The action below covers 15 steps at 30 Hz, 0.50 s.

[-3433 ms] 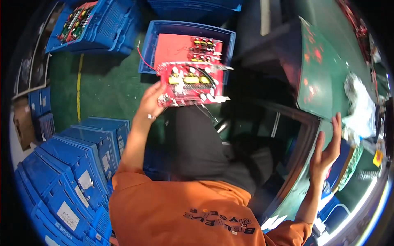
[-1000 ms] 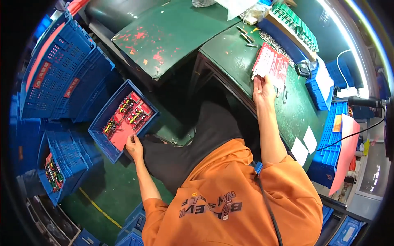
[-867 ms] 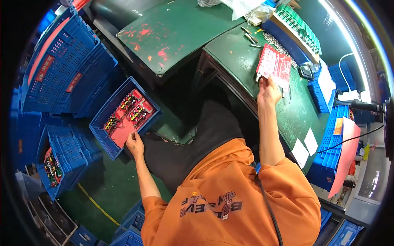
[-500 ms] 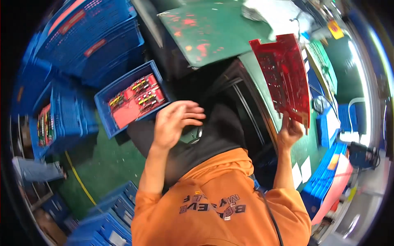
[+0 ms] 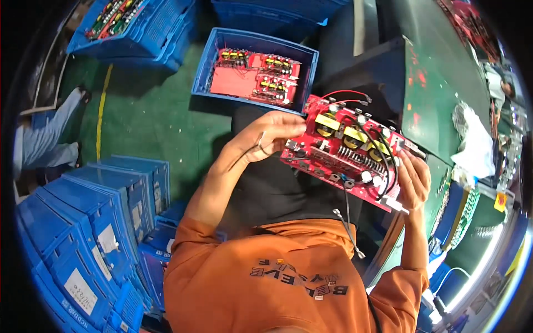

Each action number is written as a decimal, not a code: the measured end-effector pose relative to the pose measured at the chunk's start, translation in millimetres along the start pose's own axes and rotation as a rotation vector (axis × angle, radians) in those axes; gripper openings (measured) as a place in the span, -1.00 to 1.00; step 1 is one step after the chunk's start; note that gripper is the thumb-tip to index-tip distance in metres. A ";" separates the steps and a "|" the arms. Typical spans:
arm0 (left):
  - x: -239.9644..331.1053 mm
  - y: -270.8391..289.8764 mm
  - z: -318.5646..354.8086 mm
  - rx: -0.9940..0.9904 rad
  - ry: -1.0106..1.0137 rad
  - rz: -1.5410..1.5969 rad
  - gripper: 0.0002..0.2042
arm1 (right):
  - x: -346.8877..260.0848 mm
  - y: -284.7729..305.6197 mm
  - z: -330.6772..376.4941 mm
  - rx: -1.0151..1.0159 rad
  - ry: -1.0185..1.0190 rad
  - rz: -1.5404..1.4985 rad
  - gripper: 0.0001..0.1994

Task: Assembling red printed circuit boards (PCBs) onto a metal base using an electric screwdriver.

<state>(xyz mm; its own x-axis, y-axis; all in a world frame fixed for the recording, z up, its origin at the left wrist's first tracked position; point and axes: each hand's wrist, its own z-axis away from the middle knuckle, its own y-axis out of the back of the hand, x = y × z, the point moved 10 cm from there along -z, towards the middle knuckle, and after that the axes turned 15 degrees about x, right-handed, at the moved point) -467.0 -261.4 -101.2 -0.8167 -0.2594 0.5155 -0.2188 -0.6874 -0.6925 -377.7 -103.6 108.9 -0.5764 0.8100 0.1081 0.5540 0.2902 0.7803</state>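
Red circuit board (image 5: 348, 150), populated face up: yellow-topped coils, a row of small parts, black and red wires looping over it. Held in the air above the lap, between both hands, clear of the crate and the bench. Long axis slanting from upper left, by the chest-side hand, down to lower right.

Left hand (image 5: 270, 135): at the board's upper-left short end, fingers curled over the edge, thumb side pressed against it; pinching that end. Right hand (image 5: 413, 178): at the lower-right end, palm behind the board, fingers wrapped round the far edge; closed on the rim. Board spans the gap from one hand to the other, neither hand nearer its middle.

Thin grey wires (image 5: 347, 225) hanging loose from the lower edge toward the orange shirt (image 5: 277, 277).

Blue crate (image 5: 255, 69) on the green floor, up and left of the board, holding more red boards flat. Green bench (image 5: 438, 94) to the right. Stacked blue crates (image 5: 89, 233) at lower left.
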 end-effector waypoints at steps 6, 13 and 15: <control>7.7 57.5 -10.8 0.088 -0.045 -0.054 -0.71 | 4.6 -78.8 -41.6 -0.141 0.165 -0.191 -0.70; 21.4 112.6 -34.1 0.078 -0.029 0.126 -0.68 | 19.8 -161.1 -60.1 -0.224 0.198 -0.303 -0.70; 27.7 124.4 -42.7 0.075 -0.078 0.161 -0.67 | 24.6 -185.1 -67.6 -0.266 0.191 -0.323 -0.69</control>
<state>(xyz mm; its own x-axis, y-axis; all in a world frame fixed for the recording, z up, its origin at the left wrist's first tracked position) -539.7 -325.1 -194.7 -0.7933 -0.4201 0.4407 -0.0457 -0.6807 -0.7311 -535.0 -171.9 8.7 -0.8088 0.5834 -0.0747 0.1686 0.3516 0.9208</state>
